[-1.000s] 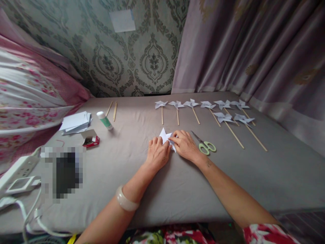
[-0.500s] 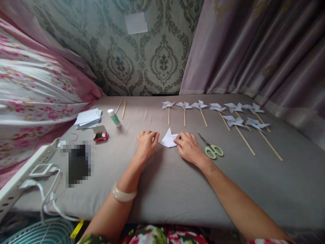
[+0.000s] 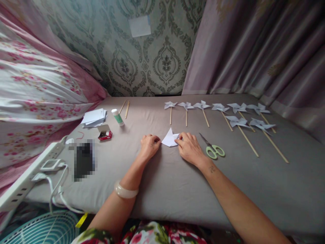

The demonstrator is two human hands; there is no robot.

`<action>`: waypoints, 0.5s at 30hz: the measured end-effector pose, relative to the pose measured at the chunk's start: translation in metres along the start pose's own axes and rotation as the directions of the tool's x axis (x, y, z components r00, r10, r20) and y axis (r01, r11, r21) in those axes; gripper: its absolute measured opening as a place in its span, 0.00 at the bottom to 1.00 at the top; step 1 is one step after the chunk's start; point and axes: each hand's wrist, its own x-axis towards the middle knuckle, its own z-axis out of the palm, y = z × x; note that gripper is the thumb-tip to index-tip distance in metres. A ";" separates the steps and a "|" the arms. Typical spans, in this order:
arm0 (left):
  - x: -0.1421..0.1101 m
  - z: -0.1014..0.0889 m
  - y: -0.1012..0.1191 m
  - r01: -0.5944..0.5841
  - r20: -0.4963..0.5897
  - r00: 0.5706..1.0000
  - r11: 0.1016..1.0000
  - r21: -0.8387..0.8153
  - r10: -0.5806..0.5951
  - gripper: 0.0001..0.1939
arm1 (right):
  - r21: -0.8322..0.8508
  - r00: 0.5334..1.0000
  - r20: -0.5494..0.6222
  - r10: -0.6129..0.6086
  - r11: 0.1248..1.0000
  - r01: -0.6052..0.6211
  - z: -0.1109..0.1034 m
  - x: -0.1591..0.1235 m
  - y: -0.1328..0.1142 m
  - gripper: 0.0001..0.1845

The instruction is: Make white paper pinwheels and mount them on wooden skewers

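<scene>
A folded white paper piece (image 3: 169,139) lies on the grey bed sheet (image 3: 157,183) between my two hands. My right hand (image 3: 189,148) rests on the sheet with its fingertips pressed on the paper's right edge. My left hand (image 3: 149,145) sits just left of the paper, fingers curled in, not touching it that I can see. A pale bangle (image 3: 125,191) is on my left wrist.
Several finished paper pinwheels on wooden sticks (image 3: 223,113) lie in a row at the back right. Green-handled scissors (image 3: 212,148) lie right of my right hand. A glue stick (image 3: 118,117), spare sticks (image 3: 125,107), a paper stack (image 3: 94,117), a small red box (image 3: 105,133), a power strip (image 3: 30,176).
My left hand has come off the folded paper and moved left, curling its fingers. My right hand stays on the paper. My view has shifted left and a little lower.
</scene>
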 end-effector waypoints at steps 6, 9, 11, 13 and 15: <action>0.002 0.003 0.009 0.101 -0.001 0.995 0.995 -0.003 -0.101 0.14 | 0.005 1.000 -0.003 -0.002 1.000 0.002 -0.003 -0.001 -0.002 0.16; 0.003 0.004 0.015 0.138 -0.006 0.990 0.990 -0.006 -0.138 0.13 | 0.003 1.000 -0.002 -0.004 1.000 0.004 -0.004 -0.001 -0.003 0.16; 0.004 0.005 0.018 0.154 0.000 0.988 0.988 -0.012 -0.154 0.13 | -0.002 1.000 0.004 -0.005 1.000 0.005 -0.004 -0.001 -0.003 0.16; 0.006 0.005 0.019 0.170 0.012 0.985 0.985 -0.025 -0.170 0.12 | -0.008 1.000 0.013 -0.006 1.000 0.006 -0.004 -0.001 -0.003 0.16; 0.008 0.005 0.018 0.184 0.028 0.983 0.982 -0.041 -0.183 0.12 | -0.014 1.000 0.021 -0.006 1.000 0.006 -0.005 -0.001 -0.003 0.16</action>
